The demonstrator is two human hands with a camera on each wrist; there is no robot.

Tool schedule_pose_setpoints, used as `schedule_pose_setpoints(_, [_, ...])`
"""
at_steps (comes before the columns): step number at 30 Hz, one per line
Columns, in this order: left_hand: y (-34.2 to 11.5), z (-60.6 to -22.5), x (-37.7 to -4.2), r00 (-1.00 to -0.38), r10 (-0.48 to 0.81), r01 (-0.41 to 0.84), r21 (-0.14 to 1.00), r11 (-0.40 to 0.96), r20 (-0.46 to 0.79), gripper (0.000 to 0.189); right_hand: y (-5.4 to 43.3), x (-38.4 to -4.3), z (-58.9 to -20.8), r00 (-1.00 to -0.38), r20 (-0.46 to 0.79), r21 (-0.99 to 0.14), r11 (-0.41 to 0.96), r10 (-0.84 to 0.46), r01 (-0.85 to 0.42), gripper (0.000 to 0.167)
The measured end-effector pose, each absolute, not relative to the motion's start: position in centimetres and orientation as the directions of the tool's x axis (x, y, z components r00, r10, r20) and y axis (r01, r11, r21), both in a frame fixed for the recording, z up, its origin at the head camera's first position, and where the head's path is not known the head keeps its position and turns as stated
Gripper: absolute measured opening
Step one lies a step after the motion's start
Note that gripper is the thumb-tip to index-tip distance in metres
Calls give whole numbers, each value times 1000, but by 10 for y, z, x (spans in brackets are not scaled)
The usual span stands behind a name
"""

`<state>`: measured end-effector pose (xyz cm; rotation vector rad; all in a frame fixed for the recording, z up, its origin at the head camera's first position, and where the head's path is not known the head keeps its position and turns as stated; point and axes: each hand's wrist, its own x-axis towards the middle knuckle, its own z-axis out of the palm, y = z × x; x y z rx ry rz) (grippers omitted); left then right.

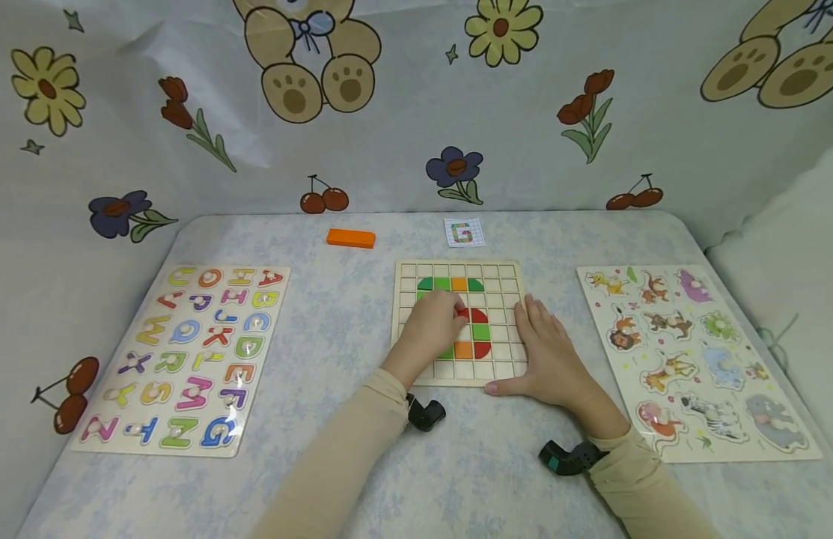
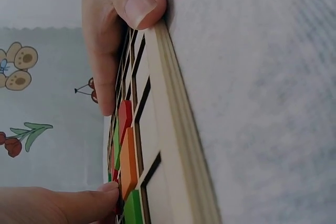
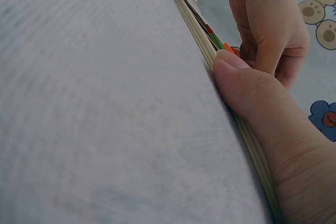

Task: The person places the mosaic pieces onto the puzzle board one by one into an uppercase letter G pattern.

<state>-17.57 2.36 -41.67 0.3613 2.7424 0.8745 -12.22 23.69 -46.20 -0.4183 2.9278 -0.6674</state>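
Note:
A pale wooden grid board (image 1: 507,299) lies mid-table, with green, orange and red pieces set in its cells in a curved outline. Over its middle, my left hand (image 1: 429,329) pinches a small red piece (image 1: 462,314) between thumb and fingertips; the hand covers some cells on that side. My right hand (image 1: 551,359) rests at the board's near right corner, fingers straight along the right edge and thumb by the front edge. The right wrist view shows that thumb (image 3: 252,85) against the wooden rim. Beside the left fingertips in the left wrist view is an orange piece (image 2: 128,163).
A small card (image 1: 465,232) with a coloured G-shaped pattern lies behind the board, and an orange block (image 1: 351,238) sits to its left. A letter puzzle (image 1: 210,352) lies at the left, an animal puzzle (image 1: 692,359) at the right. A printed cloth (image 1: 396,150) hangs behind the table.

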Motion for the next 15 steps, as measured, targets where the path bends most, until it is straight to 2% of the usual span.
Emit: schedule_pose_setpoints(15, [20,-422,-174,-951,300,195,599,777,-79,16,237,-123,-462,-956,-58,-434,869,-289,-236,146])
